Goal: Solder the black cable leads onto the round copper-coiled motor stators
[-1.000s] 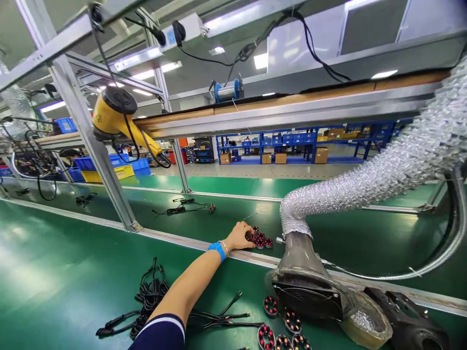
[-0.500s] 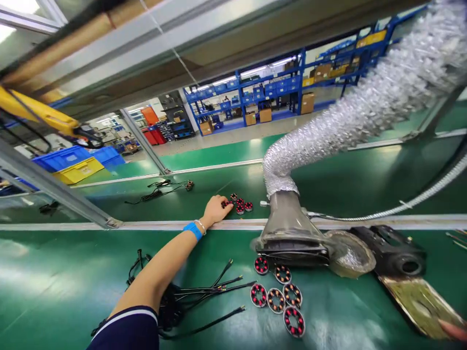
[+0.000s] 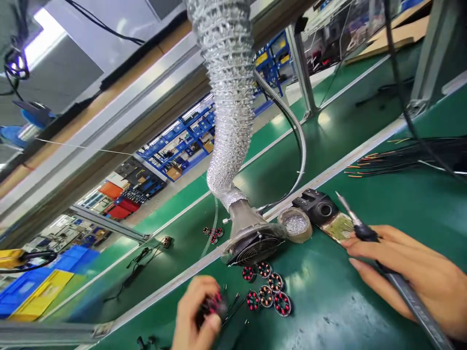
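Note:
My left hand [image 3: 195, 313], smeared by motion, is closed around a motor stator [image 3: 215, 304] with red windings, low over the green bench. My right hand [image 3: 412, 267] grips a soldering iron [image 3: 418, 304], its bare tip pointing up and to the left. Beside the left hand lie black cables [image 3: 233, 311], partly hidden by it. Several ring-shaped stators [image 3: 266, 295] with red or copper coils sit in a cluster between my hands. Close to the iron are a black soldering-iron stand [image 3: 317, 206] with a yellowish sponge tray [image 3: 333, 227] and a round cup [image 3: 297, 226] of silvery material.
A fume hood [image 3: 251, 233] on a silver flexible duct [image 3: 229, 121] stands over the bench centre. Behind the metal rail [image 3: 175, 287] lie more stators [image 3: 214, 238] and a cable bundle [image 3: 138, 262]. Loose wires [image 3: 401, 155] lie at right. Blue bins [image 3: 32, 287] stand far left.
My left hand has come back from the stators beyond the rail, bringing one to the near side. The view has turned right and tilted; my right hand with the soldering iron is now visible.

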Tool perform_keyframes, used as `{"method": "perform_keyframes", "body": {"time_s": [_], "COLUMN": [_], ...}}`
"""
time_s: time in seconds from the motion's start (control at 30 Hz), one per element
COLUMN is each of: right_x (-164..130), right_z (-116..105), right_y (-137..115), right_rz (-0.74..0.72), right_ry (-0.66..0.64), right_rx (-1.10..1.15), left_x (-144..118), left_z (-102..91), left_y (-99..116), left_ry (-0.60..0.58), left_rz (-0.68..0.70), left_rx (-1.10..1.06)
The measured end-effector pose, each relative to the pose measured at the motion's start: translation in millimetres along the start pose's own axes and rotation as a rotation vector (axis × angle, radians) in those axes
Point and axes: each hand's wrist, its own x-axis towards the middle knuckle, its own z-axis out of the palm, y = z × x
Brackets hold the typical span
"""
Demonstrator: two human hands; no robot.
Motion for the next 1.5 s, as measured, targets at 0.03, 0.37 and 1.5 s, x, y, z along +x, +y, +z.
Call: {"method": "perform_keyframes", "body": {"time_s": [0.03, 0.37, 1.5], "right_x": [-3, -18, -68], "right_z": [-2, 0, 40], "right_y": [2, 3, -85], "right_rz": [-0.038, -0.136, -0.064], "right_ry": [-0.077, -0.238, -0.844], "right_rx": [0.019, 0.06, 0.368], "left_x": [-11, -18, -35], "left_z": [18.5, 128.3, 114.2], "left_y": [16, 82, 89], "left_ry": [-0.058, -0.051, -0.352], "left_rz": [0.071, 0.176, -0.49], "left_rx": [-0.045, 0.149, -0.668]}}
